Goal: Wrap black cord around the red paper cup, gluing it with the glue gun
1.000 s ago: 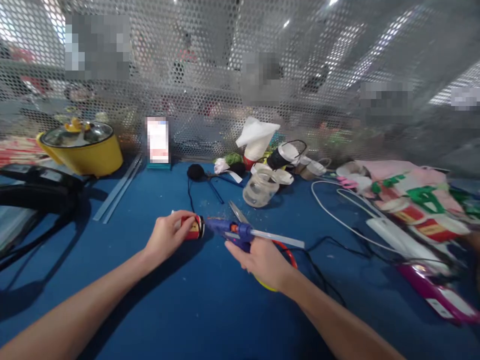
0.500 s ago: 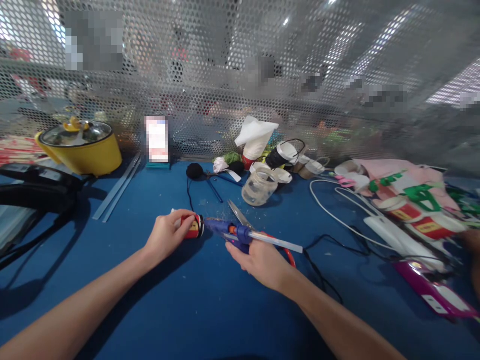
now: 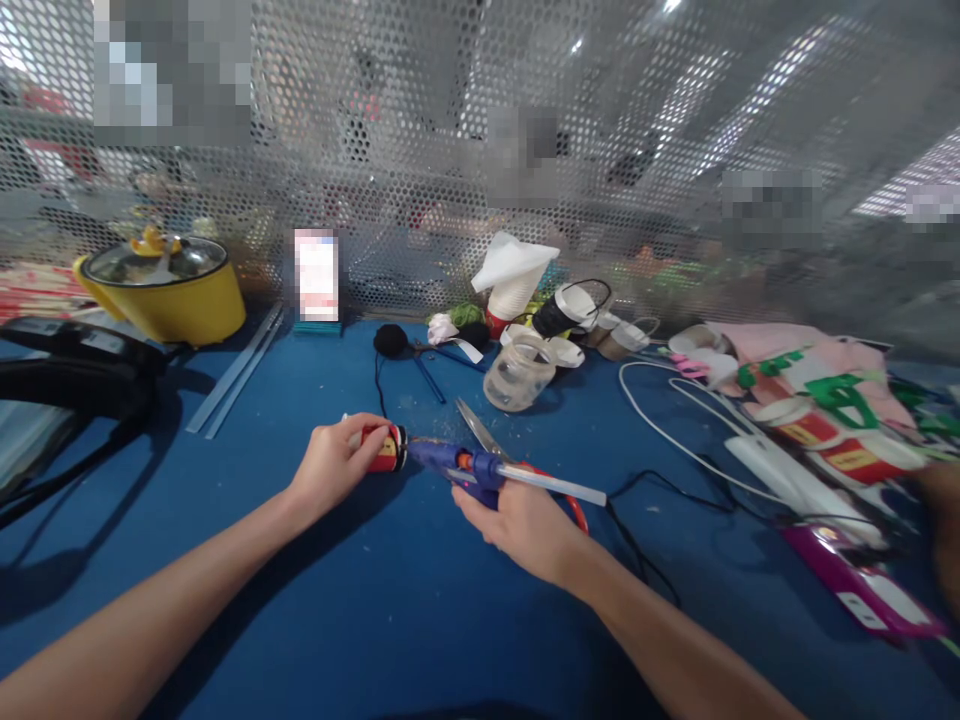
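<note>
My left hand is closed around a small red paper cup tipped on its side, its end edged with black yarn. A black strand runs up from the cup to a yarn ball. In my right hand is a blue hot glue gun, with a clear glue stick jutting from its back. The gun's nozzle meets the cup's black-edged end; whether they touch I cannot tell. Scissors with red handles lie partly hidden behind the gun.
Beyond the hands are a clear plastic jar, a blue-handled tool and paper cups. A yellow pot and glue sticks stand left. Cords, a white power strip and a purple device lie right, near another person's hand.
Both hands keep nearly the same place, cup and glue gun still held. The cup and the gun's nozzle appear slightly closer together. The other person's hand at right has shifted a little.
</note>
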Tool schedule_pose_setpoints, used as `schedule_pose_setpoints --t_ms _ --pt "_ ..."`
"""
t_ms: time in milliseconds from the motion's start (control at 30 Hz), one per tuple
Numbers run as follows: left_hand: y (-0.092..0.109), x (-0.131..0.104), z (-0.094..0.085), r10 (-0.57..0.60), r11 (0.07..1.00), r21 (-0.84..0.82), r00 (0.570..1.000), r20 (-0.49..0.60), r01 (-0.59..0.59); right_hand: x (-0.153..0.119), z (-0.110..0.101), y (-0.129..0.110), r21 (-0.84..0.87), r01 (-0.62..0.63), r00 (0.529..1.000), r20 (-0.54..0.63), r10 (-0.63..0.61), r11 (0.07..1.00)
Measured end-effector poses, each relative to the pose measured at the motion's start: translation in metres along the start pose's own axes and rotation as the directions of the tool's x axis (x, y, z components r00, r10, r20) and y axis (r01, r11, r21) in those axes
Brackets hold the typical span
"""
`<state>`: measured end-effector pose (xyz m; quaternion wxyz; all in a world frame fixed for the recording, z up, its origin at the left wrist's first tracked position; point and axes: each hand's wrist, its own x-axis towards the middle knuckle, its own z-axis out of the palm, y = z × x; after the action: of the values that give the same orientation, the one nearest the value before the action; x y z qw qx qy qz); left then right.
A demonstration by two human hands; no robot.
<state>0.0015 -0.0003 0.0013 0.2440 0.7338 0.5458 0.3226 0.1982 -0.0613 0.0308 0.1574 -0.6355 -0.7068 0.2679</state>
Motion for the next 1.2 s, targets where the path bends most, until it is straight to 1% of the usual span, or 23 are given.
schedule_pose_setpoints --t_ms 200,367,533,667,833,1033,1200 --pt "-0.0004 -0.0003 -0.0006 0.002 1.000 -0.012 1.000 0.003 -0.002 -0.0019 0.0017 -0.0007 -0.007 -0.011 1.000 -0.018 0.011 1.000" --pt "-0.0002 -0.0009 -0.0006 0.005 1.000 0.005 1.000 -0.001 -0.005 -0.0025 0.0006 -0.0015 -0.001 -0.022 1.000 -0.007 0.022 1.000" --pt "-0.0002 -0.0006 -0.0008 0.025 0.999 0.020 1.000 -0.015 -0.024 -0.0039 -0.0002 -0.0034 -0.010 0.008 1.000 0.002 -0.008 1.000" --pt "0.0000 0.0002 -0.0008 0.008 1.000 0.016 1.000 -0.027 -0.008 -0.0042 0.0003 -0.0036 -0.017 0.053 0.999 0.010 -0.053 0.998" --pt "0.0006 -0.0002 -0.0009 -0.006 1.000 0.004 1.000 -0.009 0.006 -0.0026 -0.0010 -0.0017 -0.056 0.088 0.995 -0.046 -0.090 0.995" --pt "0.0010 -0.0004 -0.0013 -0.010 1.000 -0.007 1.000 0.001 0.010 -0.0032 -0.0019 -0.0037 -0.078 0.052 0.998 -0.044 -0.056 0.996" --pt "0.0011 -0.0011 -0.0010 0.011 1.000 0.005 1.000 -0.001 -0.011 -0.0006 -0.0013 -0.0032 -0.068 0.082 0.993 -0.076 -0.087 0.994"
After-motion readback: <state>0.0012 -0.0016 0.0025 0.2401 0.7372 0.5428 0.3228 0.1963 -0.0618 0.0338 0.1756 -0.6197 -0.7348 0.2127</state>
